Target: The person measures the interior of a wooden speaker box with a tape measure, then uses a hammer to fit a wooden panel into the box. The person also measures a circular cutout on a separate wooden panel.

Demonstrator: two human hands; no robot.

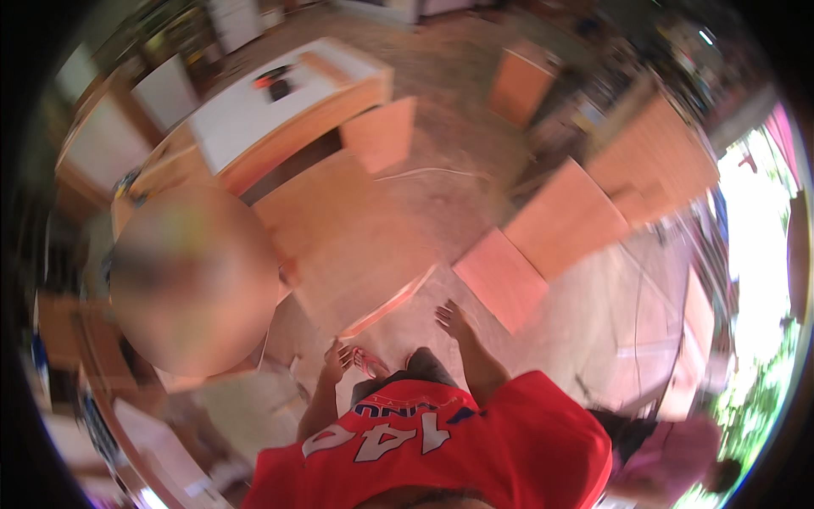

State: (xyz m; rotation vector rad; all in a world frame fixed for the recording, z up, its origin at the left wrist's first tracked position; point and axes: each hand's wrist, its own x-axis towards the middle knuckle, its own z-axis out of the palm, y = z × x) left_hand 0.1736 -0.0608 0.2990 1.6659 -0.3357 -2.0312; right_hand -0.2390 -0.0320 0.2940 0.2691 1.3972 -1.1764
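Both arms reach forward from my red shirt. My left hand (339, 358) is beside the near left corner of a large brown wooden panel (348, 237), its fingers stretched out; whether they touch the corner I cannot tell. My right hand (452, 318) is raised off the panel's near right corner, fingers spread and holding nothing. Along the near edge of the panel runs a lighter reddish strip (390, 301). The panel's far side lies close to a long wooden cabinet frame (288, 148) with a white face.
A dark tool with orange parts (275, 83) lies on the white face. Right of me lie a small pinkish board (502, 278), a larger board (566, 216) and a wooden cabinet (653, 161). A blurred round patch hides the left side. Another person (678, 454) is at lower right.
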